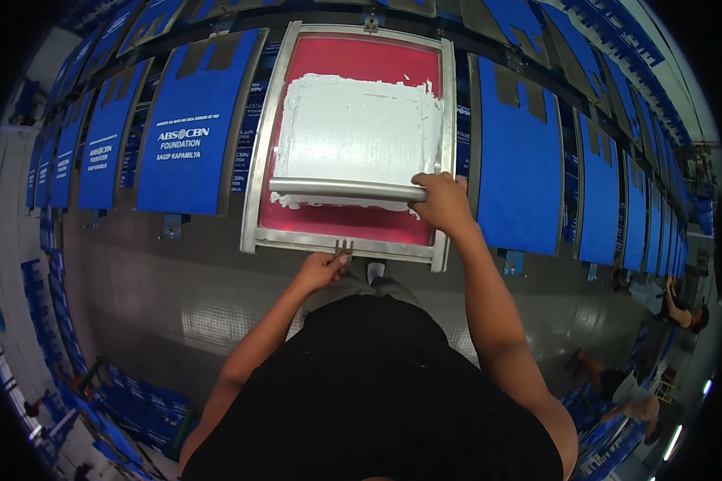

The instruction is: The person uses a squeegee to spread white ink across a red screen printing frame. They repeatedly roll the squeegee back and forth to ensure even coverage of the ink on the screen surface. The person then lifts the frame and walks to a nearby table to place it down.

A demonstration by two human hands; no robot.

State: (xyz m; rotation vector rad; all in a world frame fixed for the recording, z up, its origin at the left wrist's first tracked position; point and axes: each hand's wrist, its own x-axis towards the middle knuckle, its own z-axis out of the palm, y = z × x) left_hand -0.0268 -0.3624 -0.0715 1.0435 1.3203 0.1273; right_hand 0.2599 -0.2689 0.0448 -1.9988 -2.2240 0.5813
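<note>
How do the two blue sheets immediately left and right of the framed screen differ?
Print: the left sheet bears white lettering on its lower half; the right sheet shows none.
Position: the right sheet's bottom edge sits lower in the picture than the left sheet's.
Lean: the left sheet's top tips clearly rightward, while the right sheet's tips only slightly leftward.
Shared: both are blue, with dark shapes near the top, and flank the framed screen.

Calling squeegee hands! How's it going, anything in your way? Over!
Right hand gripping squeegee by its right end. Left hand at metal prongs on screen frame's near edge. White ink across middle of pink screen; nothing seen blocking squeegee.
</note>
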